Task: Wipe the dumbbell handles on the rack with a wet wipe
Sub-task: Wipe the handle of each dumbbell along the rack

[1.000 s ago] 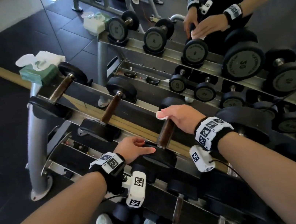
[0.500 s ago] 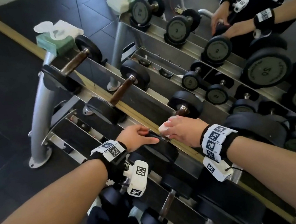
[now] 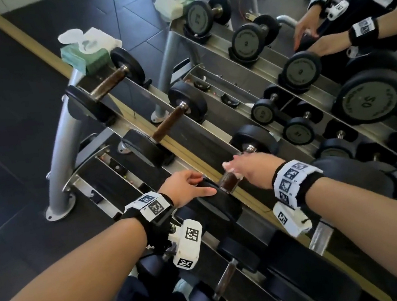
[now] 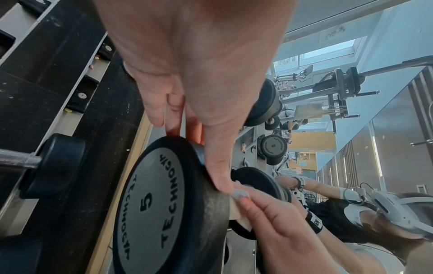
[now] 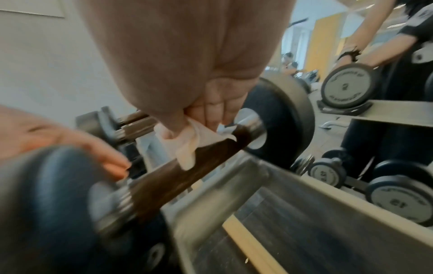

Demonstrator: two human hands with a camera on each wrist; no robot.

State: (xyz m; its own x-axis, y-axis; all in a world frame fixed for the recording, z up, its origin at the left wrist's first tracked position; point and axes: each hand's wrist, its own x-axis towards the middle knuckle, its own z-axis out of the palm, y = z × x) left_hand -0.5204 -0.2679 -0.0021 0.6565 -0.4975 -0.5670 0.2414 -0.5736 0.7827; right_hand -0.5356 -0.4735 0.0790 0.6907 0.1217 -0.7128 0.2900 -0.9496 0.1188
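Right hand [image 3: 252, 170] fingers pinch the wet wipe [image 5: 187, 142] mid-handle [image 5: 178, 170]; left hand [image 3: 185, 187] flat on the near plate [image 4: 168, 213]; nearer, lower handles apparently remain

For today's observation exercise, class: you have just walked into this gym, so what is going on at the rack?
A person is cleaning dumbbells on a rack set against a mirror. The right hand pinches a white wet wipe against the brown handle of one dumbbell. The left hand rests on that dumbbell's near weight plate, marked 5, apparently steadying it. A green wipe pack sits at the rack's far end.
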